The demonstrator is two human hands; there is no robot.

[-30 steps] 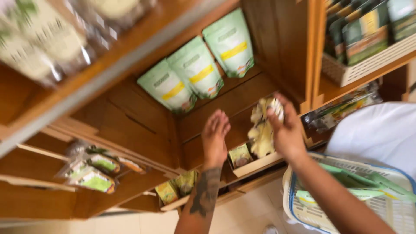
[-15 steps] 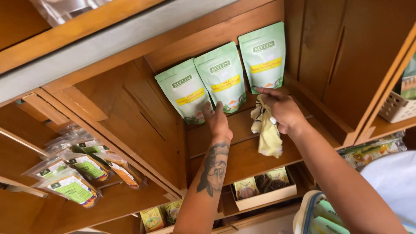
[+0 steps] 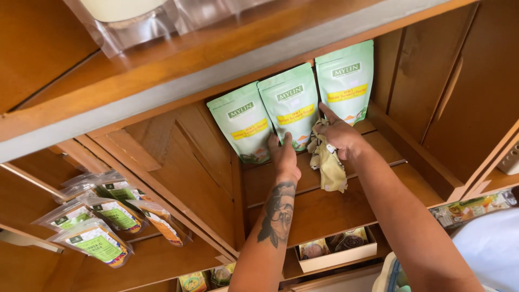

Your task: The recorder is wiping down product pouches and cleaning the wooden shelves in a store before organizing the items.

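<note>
Three pale green stand-up pouches stand in a row at the back of a wooden shelf (image 3: 346, 203): a left pouch (image 3: 241, 130), a middle pouch (image 3: 291, 108) and a right pouch (image 3: 346, 81). My left hand (image 3: 285, 158) grips the bottom of the middle pouch. My right hand (image 3: 338, 135) holds a crumpled yellowish cloth (image 3: 330, 165) that hangs down, while its forefinger touches the lower edge of the right pouch.
Clear packets with green labels (image 3: 100, 238) hang on the lower left shelf. A cardboard tray with small packets (image 3: 338, 249) sits on the shelf below. A thick wooden shelf edge (image 3: 162, 92) juts out above, with clear packaging on it.
The view has tilted up from the lower shelves to the pouch shelf. Both hands rose to the pouches; the left hand now grips the middle pouch, the right still holds the cloth.
</note>
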